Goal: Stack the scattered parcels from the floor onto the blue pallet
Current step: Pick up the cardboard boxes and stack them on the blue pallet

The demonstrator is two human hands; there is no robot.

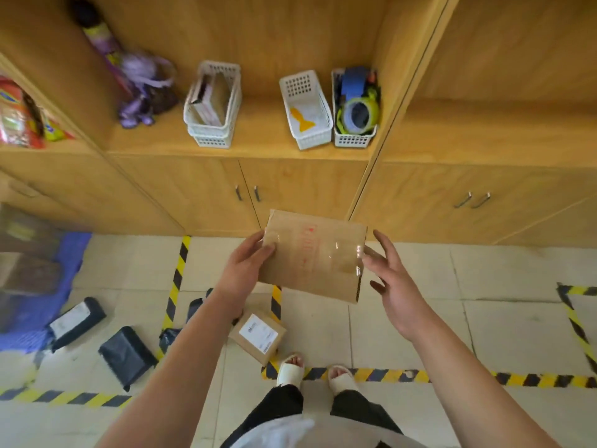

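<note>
One head-worn wide-angle view looks forward and down at floor (403, 324) and cabinet (181, 192).

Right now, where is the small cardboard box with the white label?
The small box lies on the floor at lower centre of the head view, beside the yellow-black tape, just ahead of the left slipper and below the held parcel.

brown parcel (315, 257), blue pallet (69, 253)
</note>
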